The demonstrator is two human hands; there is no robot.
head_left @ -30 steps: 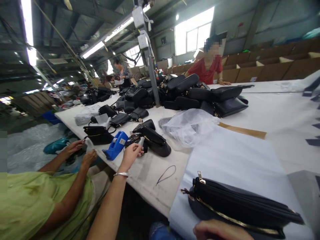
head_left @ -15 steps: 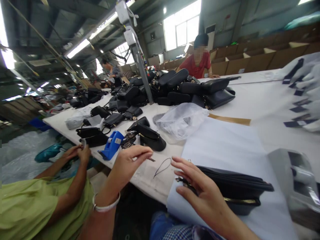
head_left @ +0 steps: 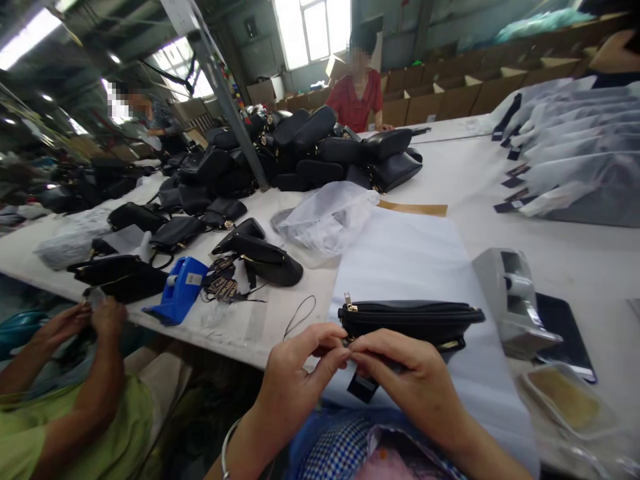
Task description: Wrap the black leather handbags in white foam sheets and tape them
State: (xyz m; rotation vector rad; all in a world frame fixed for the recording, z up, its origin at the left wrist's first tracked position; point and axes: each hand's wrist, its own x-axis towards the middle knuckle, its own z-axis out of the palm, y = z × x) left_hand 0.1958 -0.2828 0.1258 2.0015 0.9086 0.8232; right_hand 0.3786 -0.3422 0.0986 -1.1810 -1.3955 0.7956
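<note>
A black zippered bag (head_left: 410, 320) lies on white paper (head_left: 400, 253) in front of me. At its left end, my left hand (head_left: 313, 363) and my right hand (head_left: 395, 363) meet, fingertips pinched together. What they pinch is too small to make out. Just below the fingers hangs a dark tag (head_left: 363, 388). A thin black cord loop (head_left: 301, 317) rests on the table to the left of the bag.
Left of me, a person's hands (head_left: 95, 320) work near a black bag, beside a blue tape dispenser (head_left: 183, 290). A grey dispenser (head_left: 510, 300), phone (head_left: 563, 330) and plastic tray (head_left: 567, 400) lie right. Black bags (head_left: 320, 147) are piled behind; wrapped bags (head_left: 590, 153) stand back right.
My two hands have come together at the bag's left end, fingers now pinched. A dark tag now shows beneath them. The view has shifted toward the right.
</note>
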